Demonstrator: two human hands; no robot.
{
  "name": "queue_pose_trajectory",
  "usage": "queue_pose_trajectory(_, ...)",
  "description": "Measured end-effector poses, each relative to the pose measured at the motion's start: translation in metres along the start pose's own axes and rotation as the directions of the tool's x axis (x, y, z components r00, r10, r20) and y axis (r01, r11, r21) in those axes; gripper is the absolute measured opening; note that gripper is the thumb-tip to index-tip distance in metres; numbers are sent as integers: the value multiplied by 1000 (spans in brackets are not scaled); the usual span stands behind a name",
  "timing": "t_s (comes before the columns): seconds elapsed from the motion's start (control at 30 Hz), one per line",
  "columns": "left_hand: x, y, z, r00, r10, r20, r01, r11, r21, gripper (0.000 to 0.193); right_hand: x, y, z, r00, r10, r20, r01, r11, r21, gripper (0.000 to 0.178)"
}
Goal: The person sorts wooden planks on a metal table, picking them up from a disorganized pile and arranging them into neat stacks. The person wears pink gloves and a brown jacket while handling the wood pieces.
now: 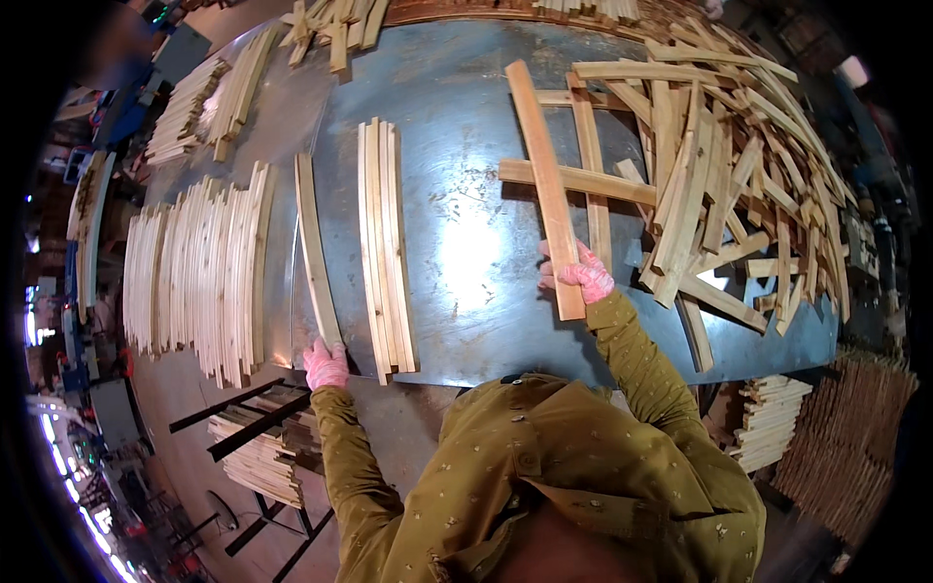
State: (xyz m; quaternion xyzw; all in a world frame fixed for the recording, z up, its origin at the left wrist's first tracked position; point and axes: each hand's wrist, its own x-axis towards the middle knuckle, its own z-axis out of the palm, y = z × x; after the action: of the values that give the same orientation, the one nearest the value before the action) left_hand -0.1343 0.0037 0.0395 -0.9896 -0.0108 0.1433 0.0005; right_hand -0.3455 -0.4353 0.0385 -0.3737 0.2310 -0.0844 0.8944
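Gripping a board (545, 189) near its lower end, the right hand (580, 273) in the head view is closed on it, over the right half of the table (447, 107). The left hand (326, 366) touches the near end of a single strip (314, 251); I cannot tell if its fingers are closed. This strip lies between a wide row (216, 277) on the left and a narrow bundle (385, 248). A loose heap (714, 170) lies at the right.
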Motion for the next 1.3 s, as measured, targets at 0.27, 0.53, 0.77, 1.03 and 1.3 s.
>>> queue_pose_trajectory(0.27,-85,154,-33,609,732,304,472,-26,-881,73,-1,-4,63,976,130,175,-149,984,99,63)
queue_pose_trajectory(0.53,-91,221,-44,665,629,402,424,126,-897,32,8,-19,58,986,-164,8,66,348,-935,64)
queue_pose_trajectory(0.77,36,228,-88,849,461,257,261,57,-964,31,12,-56,14,939,-336,-69,-3,192,-981,63)
queue_pose_trajectory(1.03,241,176,-132,945,202,-255,-313,780,-542,41,38,-56,4,868,-497,-2,83,149,-985,60)
queue_pose_trajectory(1.3,435,186,-181,972,-179,-151,134,953,-271,49,85,-80,34,798,-594,101,-14,-185,-983,58)
